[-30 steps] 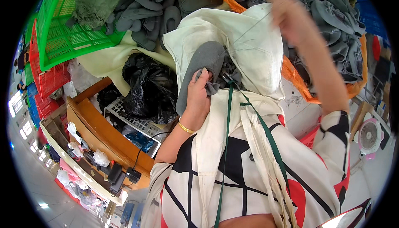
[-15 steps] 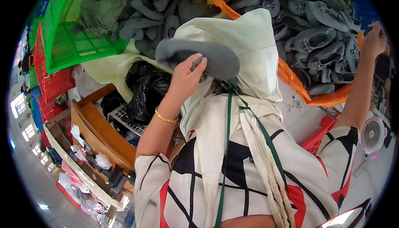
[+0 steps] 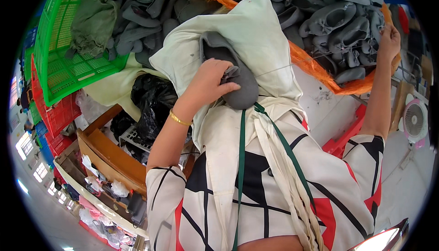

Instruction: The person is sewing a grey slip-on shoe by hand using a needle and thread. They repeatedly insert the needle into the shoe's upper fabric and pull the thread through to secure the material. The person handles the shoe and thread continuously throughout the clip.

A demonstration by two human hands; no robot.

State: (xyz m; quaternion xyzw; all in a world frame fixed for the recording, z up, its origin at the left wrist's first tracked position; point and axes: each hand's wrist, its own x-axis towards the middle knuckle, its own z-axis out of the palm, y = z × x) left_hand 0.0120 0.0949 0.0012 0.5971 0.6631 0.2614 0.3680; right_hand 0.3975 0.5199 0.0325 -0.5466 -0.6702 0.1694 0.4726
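A grey slip-on shoe (image 3: 243,91) with a small bow lies on the pale cloth cushion (image 3: 270,36) over my lap. My left hand (image 3: 211,80) grips the shoe at its bow, thumb on one side and fingers on the other. Off to the far right, my right hand (image 3: 389,43) is raised with its fingertips pinched together. From the shoe a thin thread (image 3: 276,69) runs toward that hand, stretched across the cushion. Whether a needle sits in the pinch is too small to tell.
Many grey shoes (image 3: 327,20) fill an orange sack (image 3: 315,70) at the right, and more are heaped behind the cushion. At left stand a green crate (image 3: 68,75), red crates (image 3: 57,113), a black plastic bag (image 3: 153,97) and a wooden drawer (image 3: 114,155). A fan (image 3: 415,120) stands at right.
The shoe has turned from crosswise to nearly lengthwise and come down onto the cushion, still in my left hand. My right hand has shifted a little inward and stays pinched.
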